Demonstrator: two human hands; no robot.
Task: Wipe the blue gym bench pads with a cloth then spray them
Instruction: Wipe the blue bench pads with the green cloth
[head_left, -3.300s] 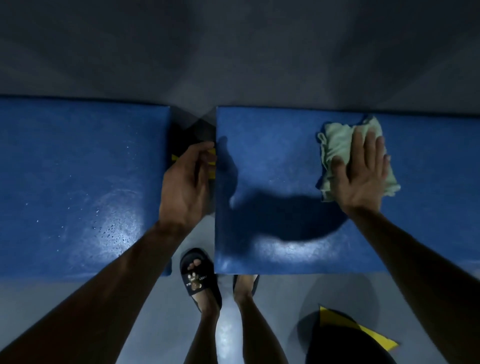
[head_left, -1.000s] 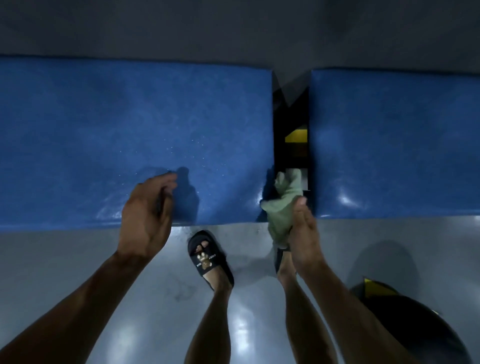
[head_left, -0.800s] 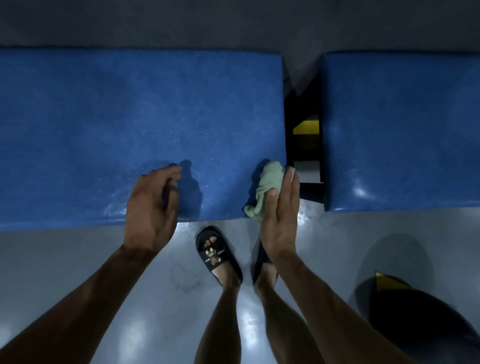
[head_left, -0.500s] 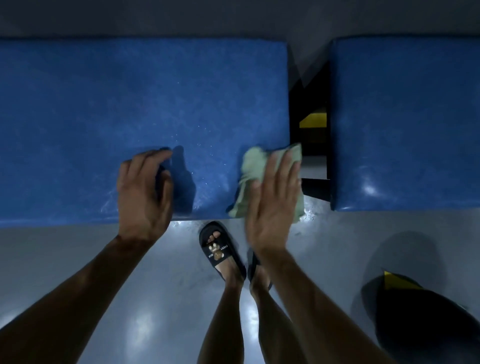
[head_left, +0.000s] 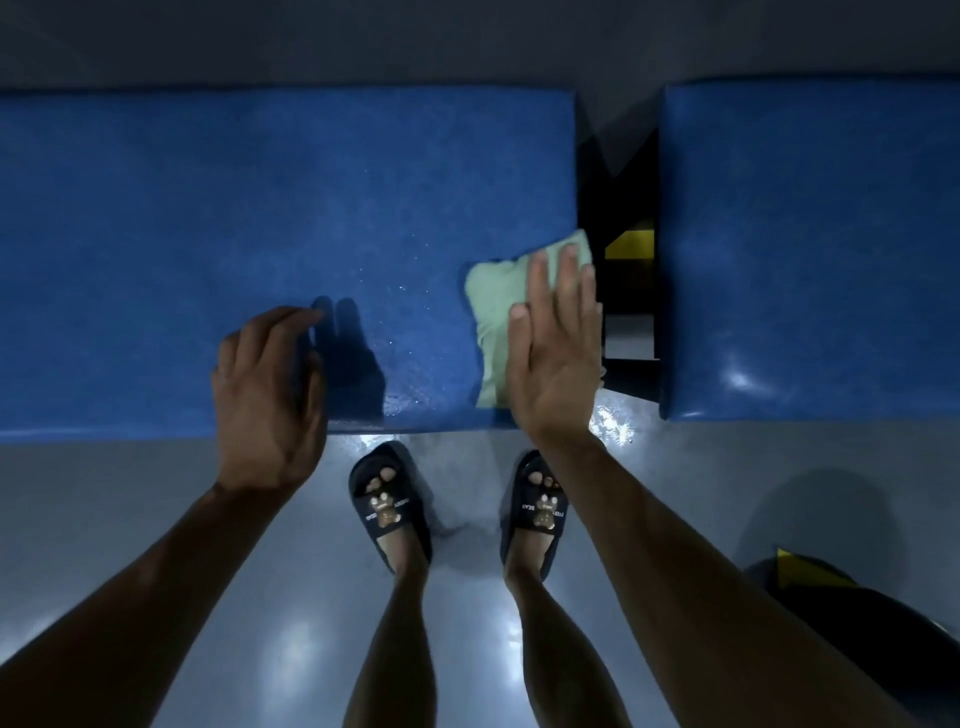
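Cloth (head_left: 497, 312), pale green and crumpled, lies flat under our right hand (head_left: 555, 358) at the near right corner of the long blue pad (head_left: 260, 218), its edge reaching the dark gap beside the second pad (head_left: 810, 249). Our right fingers (head_left: 540, 280) are straight and spread, pressing it down. Our left hand (head_left: 267, 384) hovers at the pad's front edge, fingers loosely curled, holding nothing. Fine droplets speckle the pad between our hands.

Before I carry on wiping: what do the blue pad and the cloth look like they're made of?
Blue pad: probably vinyl or faux-leather upholstery, semi-gloss; it shows mottled grain, glare and beaded droplets. Cloth under the right hand: soft pale-green fabric, matte, rumpled, maybe microfibre or cotton.
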